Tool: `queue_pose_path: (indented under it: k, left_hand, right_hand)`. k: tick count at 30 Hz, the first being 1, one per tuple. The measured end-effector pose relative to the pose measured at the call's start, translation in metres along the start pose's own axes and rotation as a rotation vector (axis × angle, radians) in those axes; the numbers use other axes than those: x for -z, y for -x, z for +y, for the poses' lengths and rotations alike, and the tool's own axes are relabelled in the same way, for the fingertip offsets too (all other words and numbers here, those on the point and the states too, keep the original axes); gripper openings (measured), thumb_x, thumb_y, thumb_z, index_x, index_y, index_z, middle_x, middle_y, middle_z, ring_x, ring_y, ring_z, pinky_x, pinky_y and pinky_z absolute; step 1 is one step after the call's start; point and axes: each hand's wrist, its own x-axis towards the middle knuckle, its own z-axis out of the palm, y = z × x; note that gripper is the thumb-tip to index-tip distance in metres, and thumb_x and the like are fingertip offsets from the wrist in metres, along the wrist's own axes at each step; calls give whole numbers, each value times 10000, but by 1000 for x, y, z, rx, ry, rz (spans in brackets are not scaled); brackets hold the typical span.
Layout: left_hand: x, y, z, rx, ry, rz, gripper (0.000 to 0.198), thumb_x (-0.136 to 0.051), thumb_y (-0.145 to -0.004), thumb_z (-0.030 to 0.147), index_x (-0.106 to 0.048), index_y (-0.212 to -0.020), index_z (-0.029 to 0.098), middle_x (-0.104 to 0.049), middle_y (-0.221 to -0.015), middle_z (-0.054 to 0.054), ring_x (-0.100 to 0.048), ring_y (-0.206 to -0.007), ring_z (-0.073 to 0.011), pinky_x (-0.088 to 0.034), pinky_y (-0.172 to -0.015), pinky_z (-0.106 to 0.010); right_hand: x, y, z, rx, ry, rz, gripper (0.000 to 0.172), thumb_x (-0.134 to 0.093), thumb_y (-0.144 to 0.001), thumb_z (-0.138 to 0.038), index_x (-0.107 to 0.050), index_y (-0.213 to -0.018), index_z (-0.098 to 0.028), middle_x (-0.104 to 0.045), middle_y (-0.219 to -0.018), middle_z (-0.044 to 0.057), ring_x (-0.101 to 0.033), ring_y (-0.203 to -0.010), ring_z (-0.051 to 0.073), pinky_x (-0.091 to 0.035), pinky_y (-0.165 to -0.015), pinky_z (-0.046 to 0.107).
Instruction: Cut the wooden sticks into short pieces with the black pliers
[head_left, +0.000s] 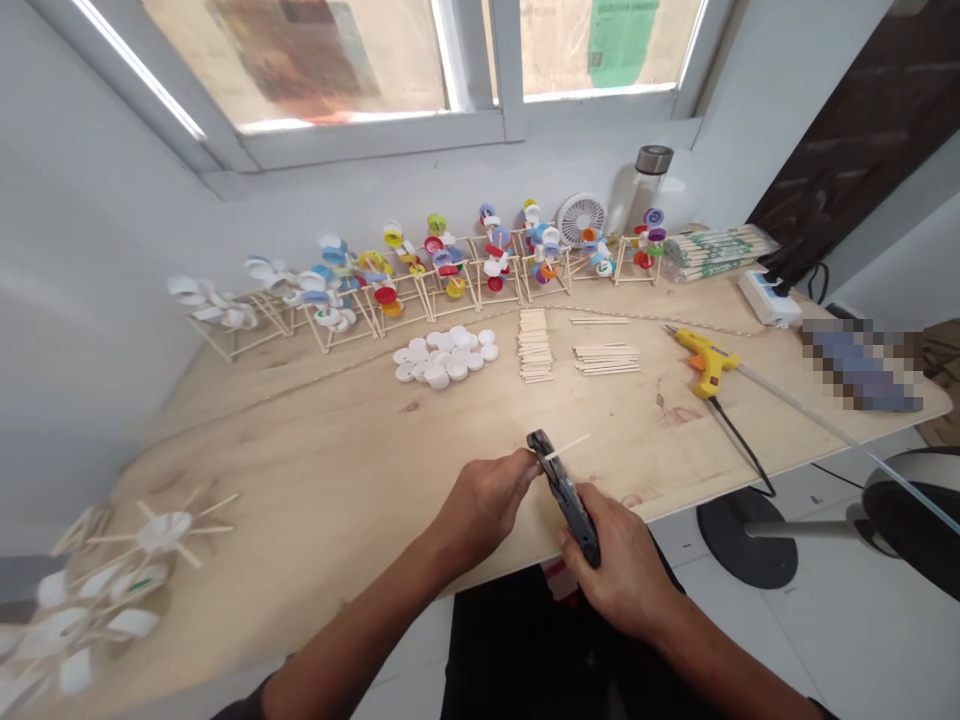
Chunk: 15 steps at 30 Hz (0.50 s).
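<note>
My right hand (626, 565) is wrapped round the handle of a dark grey hand tool (568, 500), which looks like a cutter, though its jaws are hard to make out. A thin wooden stick (571, 446) crosses the tool near its head, its free end pointing right. My left hand (487, 500) pinches the stick's other end, mostly hidden by the fingers, close beside the tool head. Beyond the hands lie a pile of white bottle caps (448, 355), a stack of short sticks (534, 345) and a bundle of sticks (606, 359).
Stick frames bearing colourful cap wheels (450, 265) line the wall. A yellow glue gun (705, 362) with a cord lies right, near a power strip (769, 298) and packed sticks (720, 250). A small fan (581, 219) and a bottle (646, 185) stand behind. Spoked wheels (165, 532) lie left.
</note>
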Motion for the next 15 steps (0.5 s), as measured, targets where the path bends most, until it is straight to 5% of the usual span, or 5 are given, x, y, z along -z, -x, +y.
queue_pose_path:
  k: [15]
  left_hand:
    - [8,6,13,-102,7,-10,181,-317,-880,199,-424,-735,177,-420,-500,48,-419,-425,-86,-277,-439,-190]
  right_hand:
    - [-2,10,4,106,-34,79,313,-472,-730,-170,-471,-1042,-186,-598,-878,52,-535,-803,220,-394,-720,326]
